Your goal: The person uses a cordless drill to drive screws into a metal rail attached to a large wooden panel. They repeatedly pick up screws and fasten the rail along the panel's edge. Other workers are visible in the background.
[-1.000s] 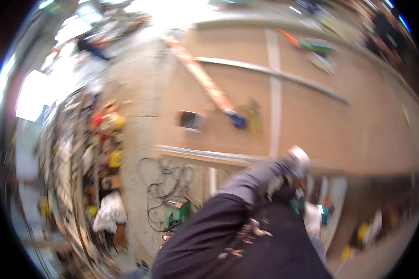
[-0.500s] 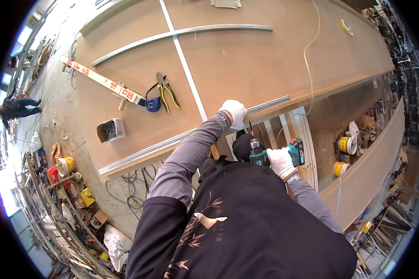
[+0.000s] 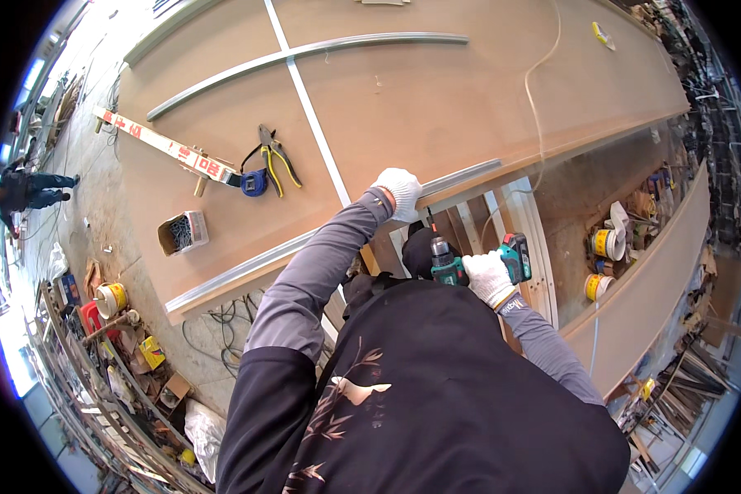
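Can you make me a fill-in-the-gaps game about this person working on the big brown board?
1. The right hand holds a green cordless ____.
2. The left hand rests on the metal strip along the board's ____.
3. Both hands wear ____ gloves.
4. The small open box on the board holds ____.

Missing words: drill; edge; white; screws

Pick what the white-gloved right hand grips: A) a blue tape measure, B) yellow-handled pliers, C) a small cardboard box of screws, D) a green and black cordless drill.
D: the white-gloved right hand is wrapped around the green and black cordless drill, while the pliers, tape measure and box lie on the board.
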Action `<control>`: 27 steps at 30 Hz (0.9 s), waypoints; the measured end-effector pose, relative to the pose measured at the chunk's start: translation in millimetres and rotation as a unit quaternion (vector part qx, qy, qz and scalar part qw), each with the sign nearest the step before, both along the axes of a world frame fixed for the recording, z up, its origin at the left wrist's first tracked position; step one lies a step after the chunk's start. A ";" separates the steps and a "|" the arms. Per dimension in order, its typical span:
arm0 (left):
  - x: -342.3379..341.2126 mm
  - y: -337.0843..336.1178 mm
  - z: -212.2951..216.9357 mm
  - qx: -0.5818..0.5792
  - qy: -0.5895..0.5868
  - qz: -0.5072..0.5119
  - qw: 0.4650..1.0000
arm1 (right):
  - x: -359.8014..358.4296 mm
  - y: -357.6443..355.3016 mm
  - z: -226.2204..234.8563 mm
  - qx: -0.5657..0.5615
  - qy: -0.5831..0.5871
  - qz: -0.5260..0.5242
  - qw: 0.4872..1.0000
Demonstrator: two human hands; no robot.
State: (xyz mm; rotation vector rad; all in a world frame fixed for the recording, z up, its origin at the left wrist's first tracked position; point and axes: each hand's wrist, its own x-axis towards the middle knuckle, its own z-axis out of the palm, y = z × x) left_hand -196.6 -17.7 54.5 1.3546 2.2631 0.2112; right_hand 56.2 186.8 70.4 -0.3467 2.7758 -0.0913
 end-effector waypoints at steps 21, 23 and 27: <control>148.7 -9.2 -17.2 0.275 -0.571 0.412 0.655 | -1.7 -0.3 -10.8 -0.029 0.083 -0.003 0.996; 158.5 -8.5 -11.7 0.229 -0.565 0.381 0.695 | -12.4 -12.3 6.7 -0.068 0.111 0.001 0.992; 181.7 7.0 -54.2 0.231 -0.543 0.391 0.707 | -1.6 -13.2 -1.0 -0.110 0.095 -0.042 0.988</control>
